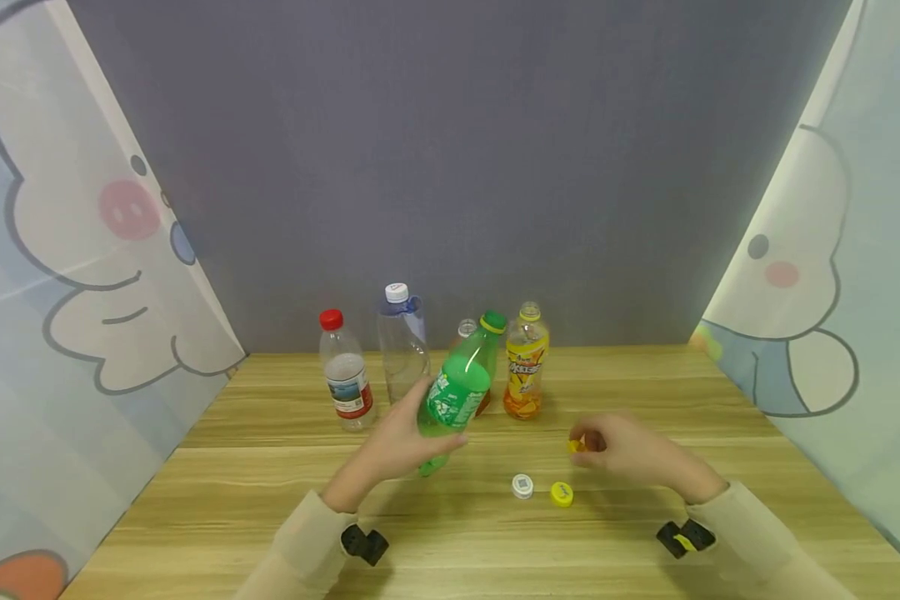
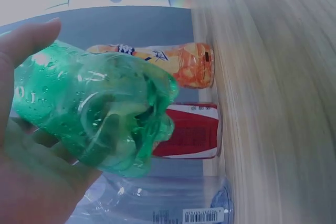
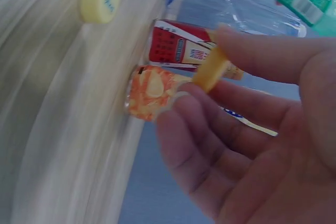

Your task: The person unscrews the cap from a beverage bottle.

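In the head view my left hand (image 1: 401,437) grips a green plastic bottle (image 1: 457,387), which leans to the right with its green cap on. The left wrist view shows its ridged base (image 2: 142,124) off the table, fingers and thumb around its side. My right hand (image 1: 618,450) pinches a yellow-orange bottle cap (image 3: 211,69) between thumb and fingers, above the table. A white cap (image 1: 522,487) and a yellow cap (image 1: 562,494) lie on the table to the left of that hand. Behind them stands an uncapped orange-drink bottle (image 1: 525,367).
A red-capped water bottle (image 1: 347,379) and a tall clear bottle (image 1: 402,342) with a white cap stand at the back left. One red-labelled bottle (image 3: 178,45) is mostly hidden behind the green one in the head view. A grey panel (image 1: 450,167) rises behind the wooden table (image 1: 217,500).
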Demonstrator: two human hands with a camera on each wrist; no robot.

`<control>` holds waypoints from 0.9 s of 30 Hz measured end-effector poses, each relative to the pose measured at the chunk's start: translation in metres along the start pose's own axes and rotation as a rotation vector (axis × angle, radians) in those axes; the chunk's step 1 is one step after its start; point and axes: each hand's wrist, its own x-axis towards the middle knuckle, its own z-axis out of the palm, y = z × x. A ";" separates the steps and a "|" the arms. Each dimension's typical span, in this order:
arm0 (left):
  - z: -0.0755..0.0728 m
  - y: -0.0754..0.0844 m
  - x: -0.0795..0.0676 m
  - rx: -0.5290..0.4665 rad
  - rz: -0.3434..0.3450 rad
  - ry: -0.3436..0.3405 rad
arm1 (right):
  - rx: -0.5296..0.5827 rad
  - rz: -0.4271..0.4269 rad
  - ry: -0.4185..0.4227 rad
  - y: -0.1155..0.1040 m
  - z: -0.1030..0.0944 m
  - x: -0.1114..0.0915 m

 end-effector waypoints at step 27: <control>0.028 0.015 0.034 -0.104 0.085 -0.056 | -0.068 0.135 -0.190 0.005 0.021 -0.013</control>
